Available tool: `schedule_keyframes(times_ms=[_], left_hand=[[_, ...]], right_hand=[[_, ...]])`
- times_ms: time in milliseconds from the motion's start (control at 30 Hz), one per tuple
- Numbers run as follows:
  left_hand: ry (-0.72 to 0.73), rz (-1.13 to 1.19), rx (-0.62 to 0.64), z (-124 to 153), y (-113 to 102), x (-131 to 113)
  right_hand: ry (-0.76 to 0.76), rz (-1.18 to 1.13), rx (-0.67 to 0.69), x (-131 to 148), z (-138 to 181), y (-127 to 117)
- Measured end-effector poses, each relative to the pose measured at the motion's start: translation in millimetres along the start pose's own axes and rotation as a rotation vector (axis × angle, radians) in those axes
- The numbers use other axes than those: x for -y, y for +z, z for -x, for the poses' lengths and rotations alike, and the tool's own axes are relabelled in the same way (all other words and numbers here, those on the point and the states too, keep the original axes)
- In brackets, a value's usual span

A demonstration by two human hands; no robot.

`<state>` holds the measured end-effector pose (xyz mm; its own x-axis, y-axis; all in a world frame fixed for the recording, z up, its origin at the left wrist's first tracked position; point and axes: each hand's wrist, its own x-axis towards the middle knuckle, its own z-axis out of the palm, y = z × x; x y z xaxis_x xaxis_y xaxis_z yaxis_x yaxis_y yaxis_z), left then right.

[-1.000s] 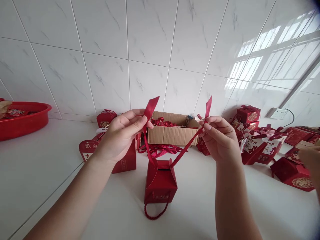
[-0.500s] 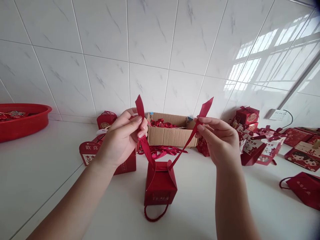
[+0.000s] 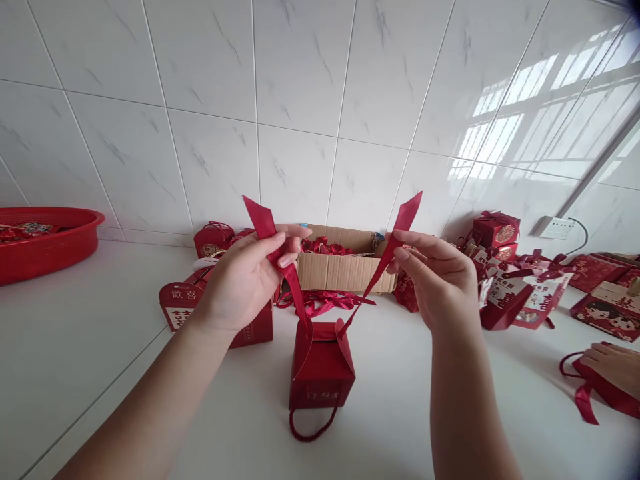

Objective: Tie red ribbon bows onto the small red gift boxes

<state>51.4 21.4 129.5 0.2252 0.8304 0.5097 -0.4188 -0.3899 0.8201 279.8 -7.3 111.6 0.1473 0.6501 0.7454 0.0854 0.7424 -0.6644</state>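
A small dark red gift box (image 3: 323,367) stands on the white tabletop in front of me, its rope handle (image 3: 313,437) hanging at the near side. One red ribbon (image 3: 299,290) runs through the top of the box, with an end rising to each side. My left hand (image 3: 253,270) pinches the left end between thumb and fingers, its tip poking out above. On the other side my right hand (image 3: 433,270) grips the right end, which is twisted lower down. Both ends are held up above the box.
Behind the box sits a cardboard carton (image 3: 345,273) of red items, with loose ribbons (image 3: 330,303) before it. A red basin (image 3: 50,243) is at far left. Finished-looking gift boxes (image 3: 520,290) crowd the right. Another person's hand (image 3: 617,367) rests on a red box at the right edge.
The left ribbon end now tilts leftward in my left hand, and its fingers have shifted. At the right edge another person's hand has come in onto a red box, with a ribbon beside it.
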Motion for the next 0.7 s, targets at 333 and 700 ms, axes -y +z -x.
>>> schedule_keyframes(times_ms=[333, 700], left_hand=[[-0.03, -0.338, 0.218, -1, -11, -19], [0.181, -0.348, -0.239, -6, 12, -4]], right_hand=[[-0.115, 0.004, -0.098, 2, 1, 11], [-0.15, -0.045, -0.154, 0, -1, 8]])
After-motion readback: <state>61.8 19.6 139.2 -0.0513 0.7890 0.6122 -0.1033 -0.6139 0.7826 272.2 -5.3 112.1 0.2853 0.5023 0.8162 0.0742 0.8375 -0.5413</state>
